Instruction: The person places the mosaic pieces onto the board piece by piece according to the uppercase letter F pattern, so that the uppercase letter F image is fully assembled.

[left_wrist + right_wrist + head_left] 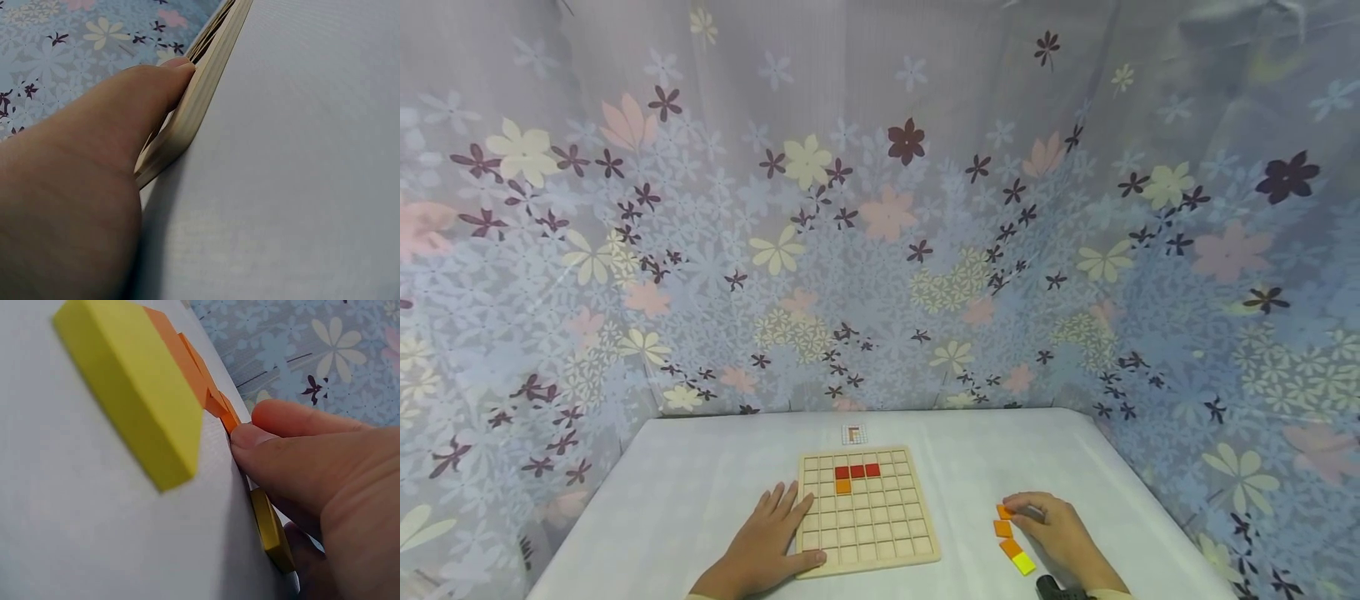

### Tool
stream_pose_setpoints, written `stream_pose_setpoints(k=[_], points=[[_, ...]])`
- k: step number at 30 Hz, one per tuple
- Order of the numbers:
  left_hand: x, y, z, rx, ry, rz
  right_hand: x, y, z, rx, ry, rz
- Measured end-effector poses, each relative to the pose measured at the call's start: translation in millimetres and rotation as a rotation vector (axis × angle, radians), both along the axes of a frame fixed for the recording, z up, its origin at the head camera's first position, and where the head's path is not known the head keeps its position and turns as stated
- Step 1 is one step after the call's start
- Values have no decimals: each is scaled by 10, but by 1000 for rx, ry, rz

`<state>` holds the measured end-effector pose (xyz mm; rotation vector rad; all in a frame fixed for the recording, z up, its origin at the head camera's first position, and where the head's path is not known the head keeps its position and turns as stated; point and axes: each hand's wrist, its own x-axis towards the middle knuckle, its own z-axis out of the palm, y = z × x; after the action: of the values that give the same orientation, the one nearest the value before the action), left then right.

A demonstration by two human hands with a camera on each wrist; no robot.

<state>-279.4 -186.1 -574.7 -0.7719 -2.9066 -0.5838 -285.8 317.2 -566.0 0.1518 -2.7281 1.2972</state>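
A wooden grid board lies on the table, with three red square tiles in a row and one orange tile below the leftmost. My left hand rests at the board's left edge, fingers spread and thumb over the near corner. To the right, my right hand pinches the farthest loose orange tile between thumb and index finger. Nearer lie two more orange tiles and a yellow tile. Another yellow tile sits beneath the right hand, hidden in the head view.
A small printed card with a coloured grid pattern lies beyond the board. White cloth covers the table. Flowered curtains hang behind and at both sides.
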Motion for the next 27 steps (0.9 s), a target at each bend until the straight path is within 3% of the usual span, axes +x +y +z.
stream_pose_setpoints(k=[6, 15, 21, 27], points=[[12, -1, 18, 11, -23, -1, -6, -6, 1, 30, -6, -25], [52, 25, 98, 2, -14, -12, 6, -8, 15, -11, -1, -45], [50, 28, 97, -1, -7, -7, -7, -40, 38, 9, 35, -61], [32, 14, 68, -7, 1, -10, -27, -215, 123, -57, 49, -51]])
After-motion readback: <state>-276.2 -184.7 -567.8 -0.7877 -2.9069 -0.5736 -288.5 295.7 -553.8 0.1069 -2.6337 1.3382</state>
